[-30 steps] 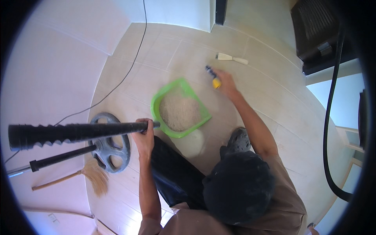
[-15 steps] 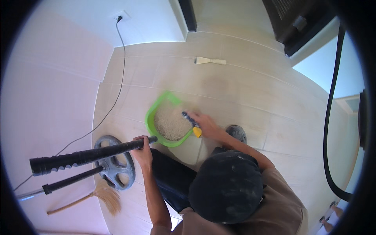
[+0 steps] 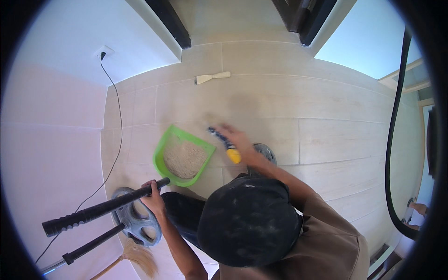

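A green dustpan (image 3: 159,161) rests on the tiled floor, holding a heap of beige grit and dust (image 3: 185,161). My left hand (image 3: 153,198) is wrapped round the dustpan's long black handle (image 3: 100,208), near its lower end. To the right of the pan, just above the floor, my right hand (image 3: 236,139) grips a tool with a dark blue and yellow handle (image 3: 233,155). Motion smears its far end into a tan streak, which looks like brush bristles. The brush is apart from the pan.
A putty knife (image 3: 212,78) lies on the floor beyond the pan. At lower left are a grey spoked disc (image 3: 140,221) with a black pole and a straw broom (image 3: 140,259). A cable (image 3: 120,126) runs from a wall socket. My shoe (image 3: 265,154) is near my right forearm.
My right hand has moved the brush from over the dustpan to the floor at its right. The left hand keeps its hold on the handle; the pan has turned slightly and the view has shifted.
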The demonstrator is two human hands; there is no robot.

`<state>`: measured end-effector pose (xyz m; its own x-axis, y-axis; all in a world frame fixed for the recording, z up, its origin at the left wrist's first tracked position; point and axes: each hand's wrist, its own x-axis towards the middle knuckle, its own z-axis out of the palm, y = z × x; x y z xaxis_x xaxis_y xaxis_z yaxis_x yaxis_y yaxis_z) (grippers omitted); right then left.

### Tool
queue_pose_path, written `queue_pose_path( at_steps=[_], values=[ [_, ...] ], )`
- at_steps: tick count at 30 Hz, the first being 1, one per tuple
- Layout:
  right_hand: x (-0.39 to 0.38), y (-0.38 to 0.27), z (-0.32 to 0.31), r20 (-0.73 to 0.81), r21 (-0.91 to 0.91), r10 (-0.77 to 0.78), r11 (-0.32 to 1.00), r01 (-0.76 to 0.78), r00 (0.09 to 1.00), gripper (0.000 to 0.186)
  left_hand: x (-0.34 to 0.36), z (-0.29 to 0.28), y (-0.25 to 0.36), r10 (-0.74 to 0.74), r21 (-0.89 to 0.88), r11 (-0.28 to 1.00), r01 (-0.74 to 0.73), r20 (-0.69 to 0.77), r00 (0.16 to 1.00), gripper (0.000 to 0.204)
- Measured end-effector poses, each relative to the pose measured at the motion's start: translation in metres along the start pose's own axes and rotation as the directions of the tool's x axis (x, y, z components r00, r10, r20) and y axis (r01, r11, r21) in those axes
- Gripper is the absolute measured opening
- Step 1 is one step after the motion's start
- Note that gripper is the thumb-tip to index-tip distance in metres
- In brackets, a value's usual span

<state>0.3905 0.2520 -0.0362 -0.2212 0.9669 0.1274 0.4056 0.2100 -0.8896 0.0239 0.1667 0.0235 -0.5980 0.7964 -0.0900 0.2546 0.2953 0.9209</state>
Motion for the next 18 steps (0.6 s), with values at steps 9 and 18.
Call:
queue_pose_path(
  at_steps=[9,18],
  values=[
    [-0.221,0.103,-0.184,0.001,-0.657,0.139,0.747,-0.104,0.990,0.070,0.066,-0.050,-0.037,0.045,0.046,0.998,-0.042,-0.072,0.996,0.017],
    [-0.297,0.123,-0.207,0.242,-0.746,0.219,0.665,0.037,0.945,0.090,0.106,-0.067,-0.026,0.074,0.181,0.983,-0.036,-0.205,0.976,0.028]
  ],
)
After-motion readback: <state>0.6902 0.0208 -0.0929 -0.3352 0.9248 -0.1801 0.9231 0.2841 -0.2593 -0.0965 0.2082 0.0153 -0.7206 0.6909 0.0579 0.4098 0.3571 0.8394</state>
